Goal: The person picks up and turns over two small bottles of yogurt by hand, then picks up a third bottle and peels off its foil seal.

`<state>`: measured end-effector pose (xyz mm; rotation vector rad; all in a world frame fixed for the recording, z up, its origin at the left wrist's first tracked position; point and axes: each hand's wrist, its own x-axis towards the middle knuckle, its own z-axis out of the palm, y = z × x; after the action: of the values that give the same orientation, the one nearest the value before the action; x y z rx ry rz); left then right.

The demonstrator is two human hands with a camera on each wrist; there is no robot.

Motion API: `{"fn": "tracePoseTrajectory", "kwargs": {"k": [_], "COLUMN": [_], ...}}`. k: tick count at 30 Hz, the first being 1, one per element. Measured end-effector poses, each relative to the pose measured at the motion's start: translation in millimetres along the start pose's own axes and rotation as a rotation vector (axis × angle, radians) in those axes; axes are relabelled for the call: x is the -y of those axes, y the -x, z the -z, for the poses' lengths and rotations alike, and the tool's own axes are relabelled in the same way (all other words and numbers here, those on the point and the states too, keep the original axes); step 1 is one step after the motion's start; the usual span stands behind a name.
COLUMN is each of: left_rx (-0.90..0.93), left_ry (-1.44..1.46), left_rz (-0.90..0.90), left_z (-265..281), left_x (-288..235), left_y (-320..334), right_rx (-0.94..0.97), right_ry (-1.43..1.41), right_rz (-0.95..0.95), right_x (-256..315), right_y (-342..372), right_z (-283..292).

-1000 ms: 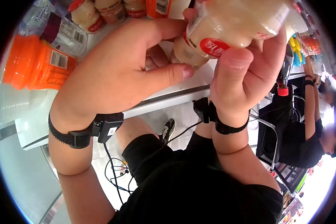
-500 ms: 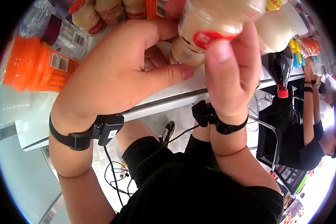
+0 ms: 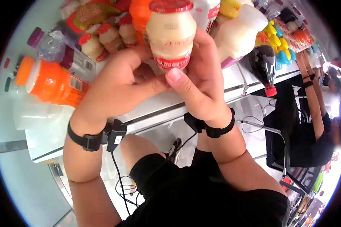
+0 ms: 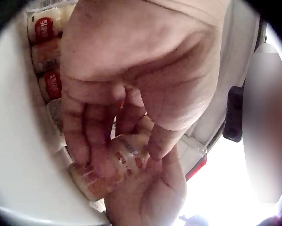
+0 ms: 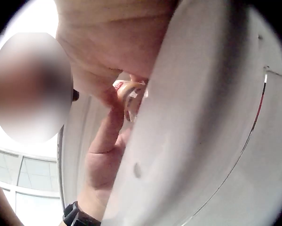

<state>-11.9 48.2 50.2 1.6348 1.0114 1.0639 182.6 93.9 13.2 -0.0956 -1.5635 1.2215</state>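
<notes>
Jointly, left hand [image 3: 115, 85] and right hand [image 3: 204, 81] grip a bottle [image 3: 171, 38] (cream contents [image 3: 166, 33], red lid [image 3: 171, 5]).

We see the head view brightly lit, its corners black and its margins stretched by the round lens, the lower right burning out to white. In the left wrist view, glare fills the lower right, while the left hand [image 4: 136, 70] looks dim and shaded. In the right wrist view, white light floods the upper left beside a smeared oval [image 5: 30, 89], and we notice a grey shadow band crossing the pale surface [image 5: 254, 179]
</notes>
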Motion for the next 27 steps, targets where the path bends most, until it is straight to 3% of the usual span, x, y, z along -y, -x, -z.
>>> {"fn": "tracePoseTrajectory", "kwargs": {"k": [13, 16, 23, 27], "left_rx": [-0.002, -0.021, -0.038, -0.022], "left_ry": [0.032, 0.022, 0.007, 0.061], "left_rz": [0.005, -0.010, -0.047, -0.056], "left_z": [11, 10, 11, 10], "left_x": [2, -2, -3, -5], "left_y": [-3, -2, -3, -4], "right_rx": [-0.038, -0.027, -0.042, -0.036], "right_ry": [-0.098, -0.006, -0.016, -0.004], "right_rz": [-0.049, -0.025, -0.166, -0.108], "right_x": [-3, -4, 2, -1], "right_y": [5, 6, 5, 4], "right_z": [-9, -8, -9, -9]}}
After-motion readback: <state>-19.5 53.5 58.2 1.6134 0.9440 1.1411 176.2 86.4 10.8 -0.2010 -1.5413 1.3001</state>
